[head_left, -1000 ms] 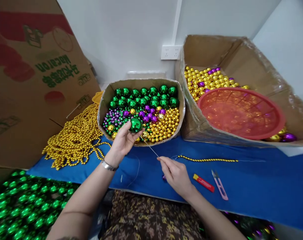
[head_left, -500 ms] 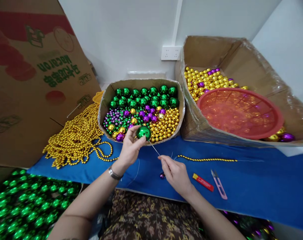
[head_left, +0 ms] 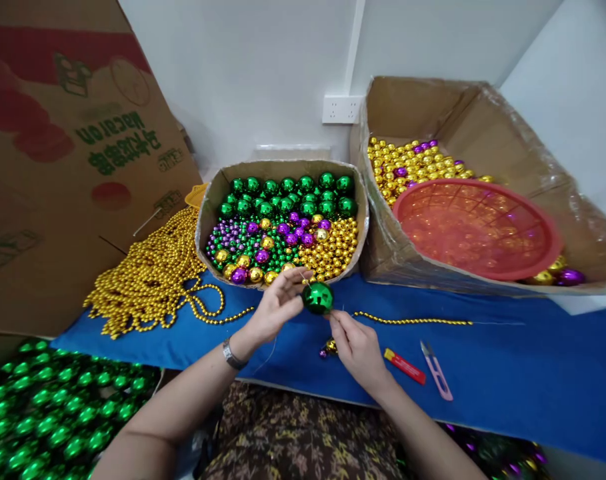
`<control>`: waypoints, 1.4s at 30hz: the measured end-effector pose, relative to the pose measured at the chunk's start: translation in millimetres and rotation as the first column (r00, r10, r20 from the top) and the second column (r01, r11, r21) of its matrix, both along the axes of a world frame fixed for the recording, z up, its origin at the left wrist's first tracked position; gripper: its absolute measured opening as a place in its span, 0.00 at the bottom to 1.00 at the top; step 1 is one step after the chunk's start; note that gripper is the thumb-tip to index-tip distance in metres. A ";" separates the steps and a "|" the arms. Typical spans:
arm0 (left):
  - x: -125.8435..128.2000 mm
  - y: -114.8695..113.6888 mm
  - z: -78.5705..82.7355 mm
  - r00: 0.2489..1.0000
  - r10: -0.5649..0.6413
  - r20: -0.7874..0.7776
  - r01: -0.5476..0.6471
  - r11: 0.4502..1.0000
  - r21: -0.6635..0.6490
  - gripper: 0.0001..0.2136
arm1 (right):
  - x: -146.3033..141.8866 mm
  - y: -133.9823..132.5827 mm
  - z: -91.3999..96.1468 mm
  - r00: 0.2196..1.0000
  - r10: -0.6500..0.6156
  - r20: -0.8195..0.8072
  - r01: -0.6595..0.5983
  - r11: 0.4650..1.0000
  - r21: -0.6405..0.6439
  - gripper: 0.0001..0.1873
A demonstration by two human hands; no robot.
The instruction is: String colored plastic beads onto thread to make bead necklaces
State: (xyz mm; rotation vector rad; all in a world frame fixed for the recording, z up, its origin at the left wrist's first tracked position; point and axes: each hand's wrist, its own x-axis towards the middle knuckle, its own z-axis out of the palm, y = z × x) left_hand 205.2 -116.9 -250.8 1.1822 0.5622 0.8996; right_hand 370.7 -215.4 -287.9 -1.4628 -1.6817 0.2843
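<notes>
Near mid-frame, a needle through a green ball is pinched by the right hand; whether the left hand grips can't be told.

Two hands: one left hand, one right hand. Between them, one green ball. Right of the right hand — one lighter, one snips, one gold strand. Beyond both hands — two open boxes, one basket, beads too many to count.
</notes>
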 end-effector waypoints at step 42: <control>7.0 30.0 30.8 0.985 0.175 -0.012 -0.170 0.941 -0.294 0.13 | 4.0 -10.1 0.0 1.000 -0.004 0.014 0.004 1.000 -0.004 0.12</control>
